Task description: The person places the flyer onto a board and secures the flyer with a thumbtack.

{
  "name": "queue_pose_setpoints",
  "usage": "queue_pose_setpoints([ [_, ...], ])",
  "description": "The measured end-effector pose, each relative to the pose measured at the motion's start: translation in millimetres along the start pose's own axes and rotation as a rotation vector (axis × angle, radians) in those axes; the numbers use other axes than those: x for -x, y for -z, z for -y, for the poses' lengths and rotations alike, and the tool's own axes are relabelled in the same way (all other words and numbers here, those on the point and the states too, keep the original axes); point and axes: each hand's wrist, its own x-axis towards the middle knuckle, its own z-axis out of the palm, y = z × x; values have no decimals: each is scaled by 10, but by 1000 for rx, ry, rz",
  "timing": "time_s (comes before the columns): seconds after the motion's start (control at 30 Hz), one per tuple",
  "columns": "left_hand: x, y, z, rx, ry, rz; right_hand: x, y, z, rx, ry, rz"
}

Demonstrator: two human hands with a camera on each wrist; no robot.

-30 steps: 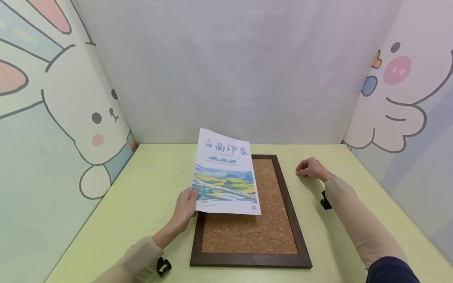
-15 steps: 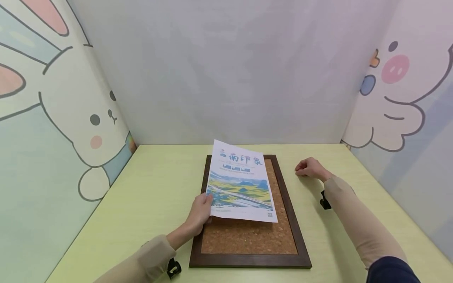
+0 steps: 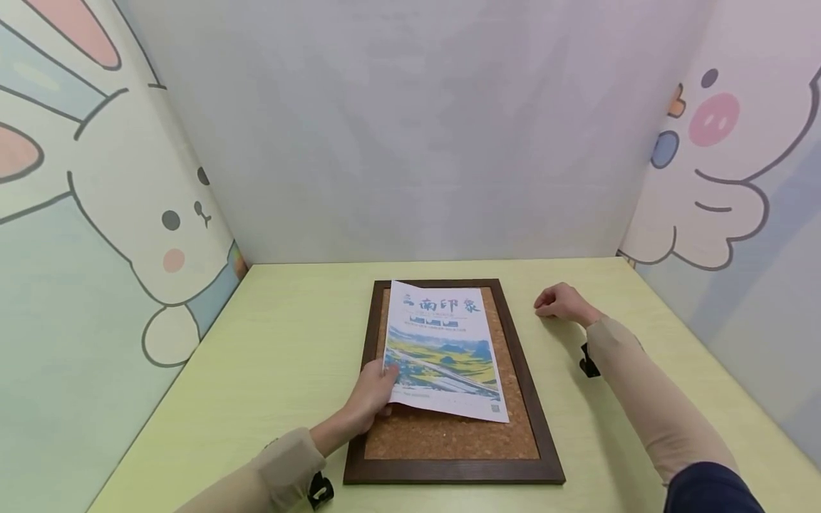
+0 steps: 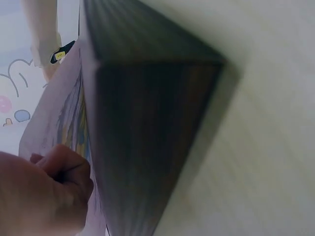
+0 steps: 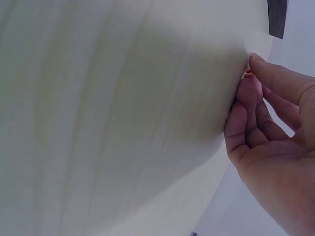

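Note:
My left hand pinches the lower left edge of a printed paper poster, thumb on top. The sheet shows a landscape picture and large Chinese characters. It slants over a cork board with a dark brown wooden frame, its near edge lifted from the cork. In the left wrist view the curled left hand is beside the frame's side. Right of the board, my right hand rests on the table. Thumb and fingers pinch a small red thing, mostly hidden by the fingertips.
The pale yellow-green table extends on both sides of the board. A grey-white wall stands at the back, with cartoon-printed side panels left and right. A dark wrist strap hangs under the left sleeve.
My left hand has carried the poster rightward and down, so it now lies over the cork inside the frame. The right hand stays in the same place.

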Motion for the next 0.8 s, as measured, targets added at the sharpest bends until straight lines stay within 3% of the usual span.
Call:
queue_pose_setpoints([
  [0.23, 35, 63, 21, -28, -16, 115, -6, 10, 18, -1, 6, 7],
  [0.4, -2, 153, -10, -119, -39, 190, -22, 16, 13, 0, 12, 8],
  [0.5, -38, 236, -69, -285, -60, 191, -25, 19, 7, 4, 14, 1],
  [0.63, -104, 332, -152, -564, -130, 98, -25, 14, 0, 11, 14, -7],
  [0.7, -146, 356, -165, -678, -208, 62, -29, 10, -2, 13, 13, -10],
  [0.8, -215, 365, -130, -822, -324, 80, -51, 0, 8, -6, -3, -7],
])
